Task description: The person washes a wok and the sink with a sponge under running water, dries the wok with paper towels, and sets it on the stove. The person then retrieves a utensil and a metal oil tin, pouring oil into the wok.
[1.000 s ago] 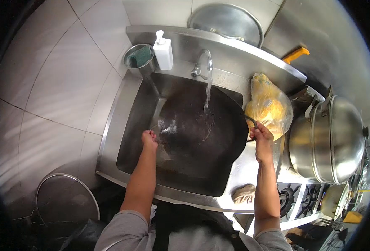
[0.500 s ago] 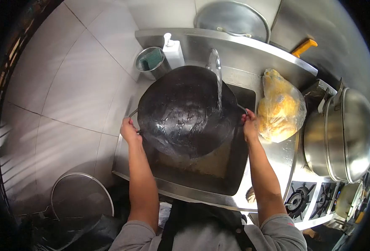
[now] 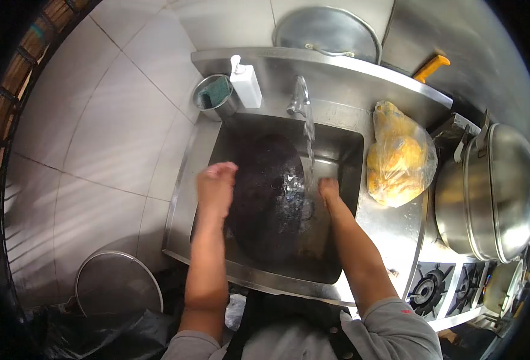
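Wok (image 3: 268, 186) lowered into sink (image 3: 331, 240), tipped steeply sideways.

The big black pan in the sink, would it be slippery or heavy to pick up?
The big black pan is probably slippery: it shines wet near the running water. It's likely heavy, since it looks like metal and takes up much of the sink. It might roll or tip too, being round and tilted.

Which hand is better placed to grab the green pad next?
Left hand, probably: it is nearer the pad. The right hand is across the wok, low in the sink.
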Tool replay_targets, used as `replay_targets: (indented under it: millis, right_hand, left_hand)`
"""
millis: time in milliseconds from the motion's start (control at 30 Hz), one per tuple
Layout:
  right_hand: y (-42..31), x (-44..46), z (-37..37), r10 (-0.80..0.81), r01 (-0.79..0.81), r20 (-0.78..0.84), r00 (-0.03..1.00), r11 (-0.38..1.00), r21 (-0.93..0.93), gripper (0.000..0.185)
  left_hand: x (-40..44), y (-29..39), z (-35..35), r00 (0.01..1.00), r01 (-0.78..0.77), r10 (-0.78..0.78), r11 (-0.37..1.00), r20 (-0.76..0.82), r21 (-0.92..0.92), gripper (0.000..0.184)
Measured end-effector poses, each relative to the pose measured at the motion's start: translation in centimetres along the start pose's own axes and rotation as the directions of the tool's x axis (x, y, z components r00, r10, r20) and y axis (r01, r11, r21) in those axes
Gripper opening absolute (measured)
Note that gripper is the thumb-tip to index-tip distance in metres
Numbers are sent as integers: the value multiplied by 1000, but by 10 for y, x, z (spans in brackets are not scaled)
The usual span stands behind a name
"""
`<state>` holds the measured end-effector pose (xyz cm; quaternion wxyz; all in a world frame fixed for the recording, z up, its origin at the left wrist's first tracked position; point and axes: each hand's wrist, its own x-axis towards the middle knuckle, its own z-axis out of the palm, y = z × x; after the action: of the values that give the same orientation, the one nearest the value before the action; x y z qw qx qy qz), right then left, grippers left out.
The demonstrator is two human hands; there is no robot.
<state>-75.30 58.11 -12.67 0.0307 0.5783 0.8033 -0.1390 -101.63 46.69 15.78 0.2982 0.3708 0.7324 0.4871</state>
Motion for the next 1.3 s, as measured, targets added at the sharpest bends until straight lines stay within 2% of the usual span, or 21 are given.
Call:
replay_targets:
  millis: [33,67,100,133,200,300,367,467,533,567,633,700,767,800,833,900,1000,1067,1167,1267,1300]
  right_hand:
    - [-21,10,-25,274,-260,109,955,608,750,20]
    - [-39,20,-49,348,-300,381,857,-263,917,21]
    - [-50,28,-72,323,-248,374,870,-369,896,20]
    - [-57,34,-88,301,-196,365,881,-470,860,20]
    - [-63,47,-109,297,-188,362,884,-482,856,19]
    - [-65,41,-135,247,-193,341,907,-475,858,18]
    - [-63,41,-143,203,-197,317,927,-455,868,17]
    - [-61,42,-153,177,-203,283,943,-371,906,15]
    - [-59,46,-161,186,-205,239,953,-183,961,14]
    - [-60,45,-171,191,-206,240,952,-182,961,14]
    - [-58,46,-185,87,-234,275,957,-323,917,17]
    - [-58,48,-192,71,-231,264,962,-303,925,19]
    - [-57,42,-210,-28,-218,216,976,-207,954,19]
    - [-54,40,-216,-113,-209,196,974,-123,970,19]
    - [-52,36,-223,-112,-211,198,974,-119,970,19]
    - [-50,28,-240,-249,-186,195,949,57,981,21]
    - [-43,35,-238,-146,-172,194,970,149,974,24]
    - [-43,36,-237,-129,-162,172,977,84,983,25]
    - [-55,33,-239,-130,-128,124,984,-22,992,24]
    - [-65,28,-249,-118,-92,82,990,-87,992,23]
    - [-67,27,-253,-94,-79,69,993,-113,990,22]
  left_hand:
    - [-9,-3,17,998,-56,56,998,5,-5,11]
    - [-19,1,29,997,-72,69,991,24,116,14]
    - [-21,-11,39,985,-174,170,976,37,128,18]
    - [-25,-8,40,989,-138,126,975,78,173,22]
    - [-28,-4,44,988,-114,89,970,124,213,27]
    - [-26,-8,41,987,-154,149,980,53,128,19]
    - [-23,-9,39,997,-43,40,998,66,45,17]
    - [-23,-11,43,995,-10,12,1000,102,-22,16]
    - [-22,-14,48,992,7,0,999,128,-51,17]
    - [-19,-18,52,987,-6,8,1000,161,-16,17]
    - [-15,-20,58,980,-14,10,1000,197,19,18]
    - [-10,-19,68,948,-149,101,979,302,142,21]
    - [-2,-18,80,938,-180,118,970,325,166,24]
    - [2,-14,84,898,-295,195,932,394,212,25]
    - [6,-11,88,845,-409,262,878,466,248,27]
    - [11,-2,95,819,-456,284,849,498,267,27]
    - [25,2,104,781,-506,283,809,557,298,25]
    - [34,4,109,766,-510,260,802,588,311,24]
    - [46,10,116,693,-569,325,794,643,212,22]
    - [56,15,127,606,-673,379,712,699,197,23]
    - [60,13,133,548,-725,415,668,726,166,24]
